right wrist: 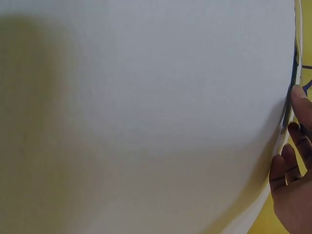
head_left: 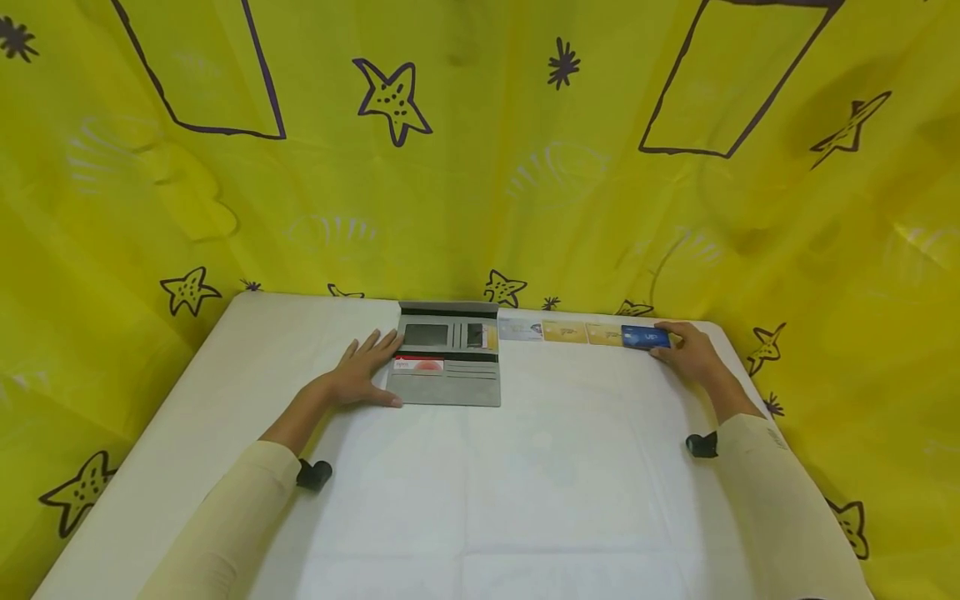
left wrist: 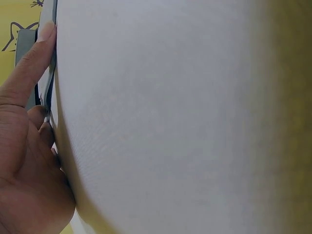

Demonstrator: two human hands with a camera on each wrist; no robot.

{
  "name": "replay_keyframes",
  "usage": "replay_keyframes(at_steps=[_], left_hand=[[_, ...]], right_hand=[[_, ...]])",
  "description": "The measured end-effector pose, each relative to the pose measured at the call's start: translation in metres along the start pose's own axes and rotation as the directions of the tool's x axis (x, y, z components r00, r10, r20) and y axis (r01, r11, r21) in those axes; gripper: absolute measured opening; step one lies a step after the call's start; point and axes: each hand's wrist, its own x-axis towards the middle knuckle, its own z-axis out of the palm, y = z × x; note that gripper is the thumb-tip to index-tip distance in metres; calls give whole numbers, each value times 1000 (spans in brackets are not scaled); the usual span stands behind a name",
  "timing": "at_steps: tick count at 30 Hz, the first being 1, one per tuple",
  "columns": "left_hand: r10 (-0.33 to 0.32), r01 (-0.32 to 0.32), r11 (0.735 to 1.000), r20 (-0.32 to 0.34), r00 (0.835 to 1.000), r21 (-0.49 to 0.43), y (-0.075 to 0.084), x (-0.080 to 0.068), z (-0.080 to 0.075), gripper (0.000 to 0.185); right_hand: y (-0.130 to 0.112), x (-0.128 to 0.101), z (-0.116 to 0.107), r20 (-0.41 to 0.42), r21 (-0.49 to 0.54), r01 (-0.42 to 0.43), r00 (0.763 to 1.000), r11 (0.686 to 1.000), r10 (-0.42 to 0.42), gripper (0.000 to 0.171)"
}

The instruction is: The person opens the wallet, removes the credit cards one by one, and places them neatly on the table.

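Note:
A grey wallet lies unfolded on the table's far side. A red-and-white card sits in one of its lower slots, and a dark card shows in the upper right part. My left hand, fingers spread, rests at the wallet's left edge; the left wrist view shows its thumb along that edge. Right of the wallet runs a row of cards: a pale card, two yellow cards and a blue card. Thumb and finger of my right hand pinch the blue card's right end.
The white-covered table ends just behind the wallet and cards. A yellow curtain with drawn stars hangs behind it and at both sides. Small black wrist devices are worn under both sleeves.

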Motion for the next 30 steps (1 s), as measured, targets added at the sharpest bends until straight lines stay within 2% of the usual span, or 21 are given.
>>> replay_keyframes(at_steps=[12, 19, 25, 30], left_hand=[[-19, 18, 1000, 11, 1000, 9, 3, 0, -2, 118], [-28, 28, 1000, 14, 1000, 8, 3, 0, -2, 118], [-11, 11, 1000, 4, 1000, 5, 4, 0, -2, 118], [-21, 21, 1000, 12, 1000, 9, 5, 0, -2, 117]], right_hand=[[7, -5, -5, -26, -1, 13, 1000, 1000, -13, 61], [12, -4, -4, -33, 3, -8, 999, 1000, 8, 64], [18, -3, 1, -91, 12, 25, 996, 1000, -24, 68], [21, -1, 8, -140, -28, 75, 987, 997, -78, 59]])
